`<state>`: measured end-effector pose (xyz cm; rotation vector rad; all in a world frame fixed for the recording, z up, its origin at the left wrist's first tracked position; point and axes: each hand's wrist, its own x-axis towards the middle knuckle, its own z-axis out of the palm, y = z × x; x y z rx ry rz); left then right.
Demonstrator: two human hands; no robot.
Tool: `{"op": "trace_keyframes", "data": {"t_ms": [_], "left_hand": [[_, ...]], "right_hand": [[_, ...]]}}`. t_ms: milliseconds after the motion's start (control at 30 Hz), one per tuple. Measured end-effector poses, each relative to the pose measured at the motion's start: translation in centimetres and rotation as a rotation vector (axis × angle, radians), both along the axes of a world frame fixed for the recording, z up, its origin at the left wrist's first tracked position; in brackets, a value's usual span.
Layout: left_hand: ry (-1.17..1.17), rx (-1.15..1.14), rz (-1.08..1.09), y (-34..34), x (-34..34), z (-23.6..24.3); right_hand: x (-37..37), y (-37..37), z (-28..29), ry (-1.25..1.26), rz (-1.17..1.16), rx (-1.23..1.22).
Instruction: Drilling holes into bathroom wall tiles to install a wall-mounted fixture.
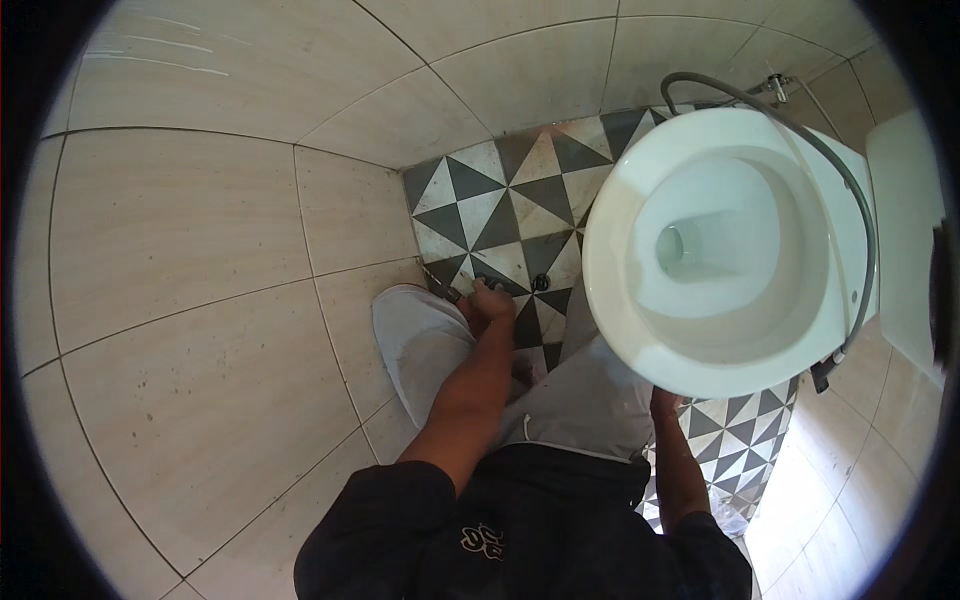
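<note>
Black shirt (520, 530) fills bottom centre; above it, the left hand (492, 300) clenches a dark tool (441, 283) at mid-frame, while the right hand hides under the white toilet bowl (720, 250), grip unclear.

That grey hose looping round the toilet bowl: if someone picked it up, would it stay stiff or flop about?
The grey hose would probably flop: it already curves loosely around the toilet bowl rather than running straight. It looks thin, so likely light. Its far end seems joined to a wall fitting, so it would likely swing rather than come free.
</note>
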<state>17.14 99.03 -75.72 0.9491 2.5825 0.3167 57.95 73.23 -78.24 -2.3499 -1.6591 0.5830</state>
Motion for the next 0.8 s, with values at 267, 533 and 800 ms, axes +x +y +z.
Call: {"op": "trace_keyframes", "data": {"t_ms": [267, 533, 800], "left_hand": [[-0.106, -0.402, -0.007, 0.7, -0.1, 2.1], [-1.351, 0.32, 0.332, 3.5, -1.3, 5.8], [-2.102, 0.426, 0.154, 0.1, 0.2, 30.0]], "right_hand": [[-1.3, 1.9, 12.0, 0.042, -0.002, -0.3], [-2.5, -3.0, 24.0, 0.301, -0.311, 0.07], [-5.9, -0.2, 37.3, 0.349, 0.224, 0.321]]}}
